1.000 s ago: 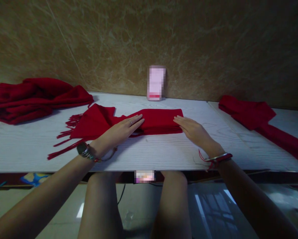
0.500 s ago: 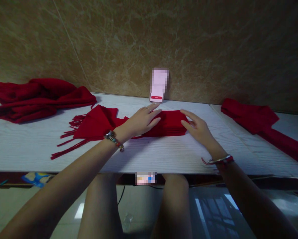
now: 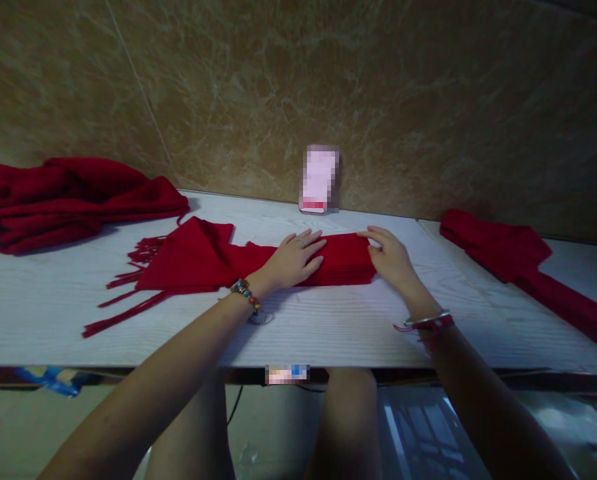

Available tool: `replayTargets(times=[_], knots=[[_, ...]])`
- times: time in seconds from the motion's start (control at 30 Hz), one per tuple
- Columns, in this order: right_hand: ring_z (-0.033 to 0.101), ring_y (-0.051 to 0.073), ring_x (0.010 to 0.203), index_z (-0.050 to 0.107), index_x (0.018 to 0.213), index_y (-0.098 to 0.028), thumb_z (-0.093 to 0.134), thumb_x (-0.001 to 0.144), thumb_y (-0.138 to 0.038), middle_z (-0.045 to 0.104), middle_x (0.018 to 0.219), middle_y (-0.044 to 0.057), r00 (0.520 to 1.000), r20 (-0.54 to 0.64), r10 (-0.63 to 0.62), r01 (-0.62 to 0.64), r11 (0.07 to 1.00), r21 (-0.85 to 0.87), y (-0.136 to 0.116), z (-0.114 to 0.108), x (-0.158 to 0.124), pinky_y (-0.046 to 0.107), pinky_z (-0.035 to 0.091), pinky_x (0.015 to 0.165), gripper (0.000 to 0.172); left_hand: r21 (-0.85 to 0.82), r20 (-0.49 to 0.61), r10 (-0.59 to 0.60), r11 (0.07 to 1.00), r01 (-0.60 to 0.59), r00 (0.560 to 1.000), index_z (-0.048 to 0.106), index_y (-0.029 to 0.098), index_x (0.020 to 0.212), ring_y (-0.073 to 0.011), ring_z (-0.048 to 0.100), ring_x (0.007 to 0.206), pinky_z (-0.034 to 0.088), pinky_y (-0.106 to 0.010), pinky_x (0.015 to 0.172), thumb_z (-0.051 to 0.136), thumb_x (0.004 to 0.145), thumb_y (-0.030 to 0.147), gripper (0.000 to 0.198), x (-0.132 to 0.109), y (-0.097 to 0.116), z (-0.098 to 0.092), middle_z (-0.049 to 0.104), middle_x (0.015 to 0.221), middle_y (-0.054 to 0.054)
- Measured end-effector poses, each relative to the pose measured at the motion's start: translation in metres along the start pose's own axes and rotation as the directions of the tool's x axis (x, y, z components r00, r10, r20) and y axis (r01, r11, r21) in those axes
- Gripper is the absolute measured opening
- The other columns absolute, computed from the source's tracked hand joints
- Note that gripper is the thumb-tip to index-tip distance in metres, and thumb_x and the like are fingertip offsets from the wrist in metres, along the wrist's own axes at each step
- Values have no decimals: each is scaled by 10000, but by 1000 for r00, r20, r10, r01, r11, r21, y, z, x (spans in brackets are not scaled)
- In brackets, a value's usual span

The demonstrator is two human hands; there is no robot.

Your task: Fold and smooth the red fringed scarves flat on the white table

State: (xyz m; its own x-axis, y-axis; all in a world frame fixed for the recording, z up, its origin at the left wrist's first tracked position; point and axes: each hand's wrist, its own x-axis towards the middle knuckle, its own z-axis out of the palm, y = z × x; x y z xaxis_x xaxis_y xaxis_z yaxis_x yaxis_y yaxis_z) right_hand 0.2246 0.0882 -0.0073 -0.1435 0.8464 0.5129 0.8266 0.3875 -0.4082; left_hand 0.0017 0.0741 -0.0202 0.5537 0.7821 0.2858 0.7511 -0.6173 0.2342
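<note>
A red fringed scarf (image 3: 347, 257) lies across the white wood-grain table (image 3: 303, 327), its right part folded into a flat layered stack. To the left its loose end spreads out, with tassels pointing left. My left hand (image 3: 293, 260) rests flat on top of the folded part, fingers stretched and spread. At the stack's right edge is my right hand (image 3: 389, 260), thumb and fingers apart, fingertips touching the far right corner. The underside of the stack is hidden.
A crumpled pile of red cloth (image 3: 73, 200) lies at the left. Another folded red cloth (image 3: 498, 247) stretches along the right. A pink-screened phone (image 3: 319, 177) leans against the brown marbled wall (image 3: 228, 100) behind. Below the table's front edge are my knees.
My left hand has moved down from the scarf's far edge to lie flat on the folded stack. My right hand stays at the right edge. The view has shifted slightly.
</note>
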Motion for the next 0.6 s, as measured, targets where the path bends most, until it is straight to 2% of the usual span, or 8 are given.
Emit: replayTargets(times=[0.07,0.1,0.17,0.27,0.33,0.47,0.6], knots=[[559,235,1157,697,1041,-213,399,779,-76,622,1233,86,995,-23,-96,94,993,-73,-16,-2,6,477,397,1039,420,-7,-37,-5,1000,5,999,475,124,1325,-269,317,1354,266,-497,1093,357,937,328,454,0,2,-2,381,1458,-138],[546,234,1174,686,1071,-207,389,806,-96,614,1250,88,990,7,-141,141,985,-97,-25,-2,9,476,385,1046,412,-11,-61,-9,1000,9,998,489,118,1311,-265,343,1338,263,-494,1097,369,931,325,449,-1,3,-3,407,1438,-143],[530,235,1197,655,1134,-195,377,861,-152,608,1265,95,970,147,-195,215,967,-139,-42,0,12,481,367,1052,392,-19,-99,-23,1000,21,995,500,109,1293,-254,398,1298,259,-485,1103,385,922,326,446,-3,5,-5,460,1391,-149],[504,248,1228,587,1234,-178,361,911,-224,582,1300,117,913,368,-178,264,944,-196,-51,8,9,515,342,1050,397,-20,-99,-45,999,43,994,473,98,1307,-251,393,1302,256,-484,1105,376,924,352,469,-6,6,-6,476,1377,-154],[471,254,1261,539,1286,-193,333,927,-245,546,1342,114,903,407,-137,242,945,-220,-44,14,5,549,331,1045,417,-16,-66,-56,998,55,996,451,95,1323,-258,340,1340,246,-497,1107,355,933,372,488,-7,6,-7,449,1405,-156],[419,267,1302,517,1305,-253,293,933,-282,502,1386,81,943,331,-32,104,974,-202,-12,19,1,607,332,1023,435,-13,5,-66,998,66,998,423,100,1349,-260,270,1379,223,-495,1117,333,943,393,509,-7,6,-8,402,1445,-145],[432,239,1294,496,1329,-219,320,912,-292,498,1389,85,942,333,41,-6,994,-105,19,16,4,513,352,1058,459,-7,31,-76,997,76,997,397,97,1369,-255,255,1386,206,-492,1124,333,948,395,520,-6,6,-8,382,1459,-142]])
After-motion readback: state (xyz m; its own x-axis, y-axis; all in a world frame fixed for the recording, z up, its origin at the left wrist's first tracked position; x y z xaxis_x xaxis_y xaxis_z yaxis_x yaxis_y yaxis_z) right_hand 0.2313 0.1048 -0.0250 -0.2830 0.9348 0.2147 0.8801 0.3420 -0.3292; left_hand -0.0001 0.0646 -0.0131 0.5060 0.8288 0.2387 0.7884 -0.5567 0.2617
